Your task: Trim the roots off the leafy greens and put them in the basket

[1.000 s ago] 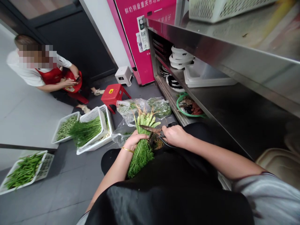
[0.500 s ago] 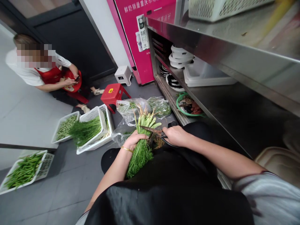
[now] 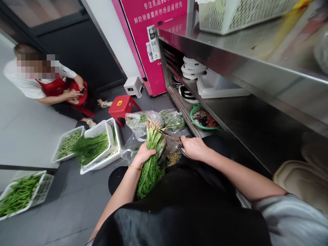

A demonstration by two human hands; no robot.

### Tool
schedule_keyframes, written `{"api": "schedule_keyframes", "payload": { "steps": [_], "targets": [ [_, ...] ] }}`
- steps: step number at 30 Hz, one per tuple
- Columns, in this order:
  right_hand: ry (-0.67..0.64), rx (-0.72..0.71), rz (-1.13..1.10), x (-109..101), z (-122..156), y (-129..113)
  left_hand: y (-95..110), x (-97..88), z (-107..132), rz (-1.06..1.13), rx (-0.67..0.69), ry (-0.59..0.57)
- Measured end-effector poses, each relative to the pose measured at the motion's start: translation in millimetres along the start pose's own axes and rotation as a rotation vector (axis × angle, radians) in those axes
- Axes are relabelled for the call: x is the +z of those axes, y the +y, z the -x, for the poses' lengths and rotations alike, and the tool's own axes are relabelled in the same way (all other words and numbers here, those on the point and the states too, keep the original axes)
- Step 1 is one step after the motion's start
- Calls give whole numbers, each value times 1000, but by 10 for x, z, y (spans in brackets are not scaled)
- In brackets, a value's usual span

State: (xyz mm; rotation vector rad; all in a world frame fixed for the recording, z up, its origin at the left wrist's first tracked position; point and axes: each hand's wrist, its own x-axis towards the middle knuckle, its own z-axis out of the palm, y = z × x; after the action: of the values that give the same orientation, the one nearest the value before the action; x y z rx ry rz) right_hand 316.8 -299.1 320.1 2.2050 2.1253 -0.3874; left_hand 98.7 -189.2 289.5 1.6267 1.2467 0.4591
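My left hand (image 3: 144,154) is wrapped round a bundle of thin green stalks (image 3: 151,164) with pale root ends pointing away from me. My right hand (image 3: 194,147) grips the black handles of a pair of scissors (image 3: 171,136), whose blades lie across the root ends of the bundle. Cut roots (image 3: 173,157) lie between my hands. Both hands are over my lap, which is covered by a black apron (image 3: 189,191).
White baskets (image 3: 101,164) of greens and a basket of green beans (image 3: 23,194) stand on the floor at left. Clear bags of greens (image 3: 153,119) lie ahead. A red stool (image 3: 122,105), a seated person in a red apron (image 3: 48,85) and steel shelves (image 3: 243,112) surround me.
The camera view has tilted slightly. The bundle has turned more upright in my left hand and the scissor blades have shifted to the right side of its root ends.
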Motion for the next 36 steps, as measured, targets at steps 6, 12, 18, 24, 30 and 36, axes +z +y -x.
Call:
{"api": "schedule_keyframes", "payload": {
  "steps": [6,12,18,24,30,36],
  "targets": [
    [17,-18,27,-3,-29,50,-15,9,25,-101,23,8],
    [0,-74,-73,-30,56,179,-40,-30,-15,-70,6,0],
    [-9,-155,-143,-69,127,167,-22,-37,-44,-242,58,115],
    [-92,-181,-164,-29,44,66,-20,12,1,-469,78,233],
    [-50,-138,-131,23,-16,6,-54,1,19,-516,50,263],
    [21,-51,-147,136,40,14,9,-23,-15,-706,25,252]
  ]
}}
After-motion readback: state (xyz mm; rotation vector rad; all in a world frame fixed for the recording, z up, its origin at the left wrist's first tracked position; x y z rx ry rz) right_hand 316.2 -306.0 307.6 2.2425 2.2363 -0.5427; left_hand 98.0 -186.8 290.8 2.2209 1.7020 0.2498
